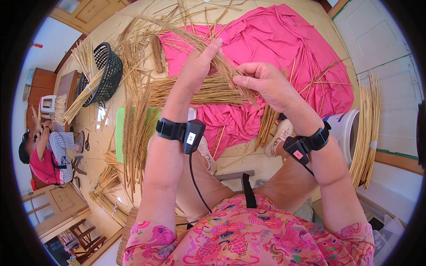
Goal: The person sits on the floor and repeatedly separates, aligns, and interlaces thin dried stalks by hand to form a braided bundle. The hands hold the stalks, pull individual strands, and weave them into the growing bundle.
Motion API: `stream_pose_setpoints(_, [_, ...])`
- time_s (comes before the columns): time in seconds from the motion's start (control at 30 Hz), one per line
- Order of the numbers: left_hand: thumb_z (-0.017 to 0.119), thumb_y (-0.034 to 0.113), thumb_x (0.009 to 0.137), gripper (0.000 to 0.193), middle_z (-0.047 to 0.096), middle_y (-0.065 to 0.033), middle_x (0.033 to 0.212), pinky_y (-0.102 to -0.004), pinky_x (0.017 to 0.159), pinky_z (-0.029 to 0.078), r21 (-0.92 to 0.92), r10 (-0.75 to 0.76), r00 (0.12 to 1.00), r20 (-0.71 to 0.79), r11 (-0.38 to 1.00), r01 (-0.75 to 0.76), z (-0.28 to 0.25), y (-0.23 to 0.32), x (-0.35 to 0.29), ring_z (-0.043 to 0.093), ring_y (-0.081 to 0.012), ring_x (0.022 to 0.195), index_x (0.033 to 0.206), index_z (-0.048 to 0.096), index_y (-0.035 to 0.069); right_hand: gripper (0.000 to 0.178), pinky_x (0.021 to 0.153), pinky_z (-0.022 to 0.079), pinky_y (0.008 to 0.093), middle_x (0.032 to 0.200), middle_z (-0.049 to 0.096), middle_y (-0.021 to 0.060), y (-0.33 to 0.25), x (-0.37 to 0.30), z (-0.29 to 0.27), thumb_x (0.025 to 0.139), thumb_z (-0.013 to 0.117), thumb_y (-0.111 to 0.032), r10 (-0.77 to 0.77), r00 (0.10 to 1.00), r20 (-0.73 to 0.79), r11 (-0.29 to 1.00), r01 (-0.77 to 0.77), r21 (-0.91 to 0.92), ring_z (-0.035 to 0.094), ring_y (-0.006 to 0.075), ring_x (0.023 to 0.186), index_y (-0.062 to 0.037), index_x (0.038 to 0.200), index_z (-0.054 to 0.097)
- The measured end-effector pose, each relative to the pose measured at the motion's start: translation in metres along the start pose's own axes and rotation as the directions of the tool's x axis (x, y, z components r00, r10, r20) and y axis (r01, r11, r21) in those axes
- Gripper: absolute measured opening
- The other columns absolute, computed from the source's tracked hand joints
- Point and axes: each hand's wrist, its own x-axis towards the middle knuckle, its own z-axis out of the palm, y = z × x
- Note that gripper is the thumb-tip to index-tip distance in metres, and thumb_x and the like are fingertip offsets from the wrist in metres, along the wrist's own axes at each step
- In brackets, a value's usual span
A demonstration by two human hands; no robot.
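Note:
In front of me, my left hand (199, 64) is closed round a bunch of dried straw stalks (186, 36), whose feathery tops reach toward the far left. My right hand (265, 83) pinches at the near end of the same bunch, thumb and forefinger together; exactly how many stalks sit in the pinch is hidden. Below both hands a thick pile of straw (199, 91) lies crosswise on a pink cloth (275, 33). Another heap of feathery straw (138, 128) rests over a green-edged board (120, 128) by my left forearm.
A dark green basket (116, 71) with tied straw bundles stands at the left. At the right, a white bucket (348, 128) stands beside upright tied stalks (367, 133). Loose stalks litter the floor and cloth. Another person (46, 155) sits at the far left.

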Motion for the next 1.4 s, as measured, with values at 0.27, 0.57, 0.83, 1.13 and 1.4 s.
stream_pose_setpoints(0.27, [0.06, 0.03, 0.089, 0.026, 0.063, -0.0016, 0.083, -0.0249, 0.065, 0.048, 0.0, 0.05, 0.99, 0.134, 0.999, -0.05, 0.0, -0.009, -0.004, 0.06, -0.0099, 0.074, 0.09, 0.064, 0.004, 0.019, 0.066, 0.044, 0.02, 0.084, 0.064, 0.0, -0.003, -0.002, 0.002, 0.086, 0.064, -0.015, -0.097, 0.992, -0.082, 0.989, 0.087, -0.117, 0.053, 0.0055, 0.07, 0.0007, 0.097, 0.064])
stream_pose_setpoints(0.57, [0.058, 0.03, 0.091, 0.027, 0.061, 0.0014, 0.082, -0.0239, 0.064, 0.044, 0.287, 0.203, 0.965, 0.169, 0.926, -0.245, -0.001, -0.007, -0.008, 0.054, -0.007, 0.071, 0.091, 0.066, 0.004, 0.016, 0.056, 0.039, 0.0205, 0.069, 0.056, -0.0038, -0.01, 0.002, -0.016, 0.082, 0.068, -0.018, -0.48, 0.84, -0.253, 0.789, 0.288, -0.542, 0.047, 0.003, 0.06, -0.0028, 0.087, 0.065])
stream_pose_setpoints(0.83, [0.058, 0.031, 0.092, 0.029, 0.057, 0.0054, 0.075, -0.0233, 0.06, 0.04, 0.294, 0.141, 0.97, 0.199, 0.935, -0.197, 0.008, -0.004, -0.013, 0.05, -0.0048, 0.068, 0.088, 0.066, 0.003, 0.017, 0.052, 0.038, 0.0219, 0.065, 0.056, -0.0027, 0.003, 0.005, -0.009, 0.081, 0.067, -0.016, -0.243, 0.936, -0.255, 0.929, 0.149, -0.338, 0.048, 0.0036, 0.057, 0.0004, 0.081, 0.065])
stream_pose_setpoints(1.13, [0.058, 0.031, 0.092, 0.03, 0.056, 0.0055, 0.076, -0.0245, 0.06, 0.04, 0.333, 0.089, 0.957, 0.275, 0.925, -0.182, 0.005, -0.005, -0.012, 0.047, -0.0043, 0.069, 0.085, 0.065, 0.003, 0.009, 0.059, 0.042, 0.0221, 0.069, 0.057, -0.0013, 0.003, 0.004, -0.01, 0.078, 0.061, -0.009, -0.234, 0.941, -0.246, 0.898, 0.112, -0.426, 0.051, 0.0048, 0.064, 0.0, 0.078, 0.061])
stream_pose_setpoints(1.4, [0.055, 0.027, 0.094, 0.027, 0.06, -0.0012, 0.086, -0.0271, 0.068, 0.045, 0.141, 0.18, 0.982, 0.056, 0.972, -0.186, -0.009, -0.004, -0.009, 0.054, -0.0081, 0.077, 0.094, 0.061, 0.001, 0.019, 0.048, 0.037, 0.0267, 0.052, 0.048, 0.0006, 0.0, -0.005, -0.016, 0.072, 0.063, -0.015, -0.215, 0.929, -0.302, 0.801, -0.009, -0.598, 0.045, 0.007, 0.053, -0.001, 0.062, 0.055])
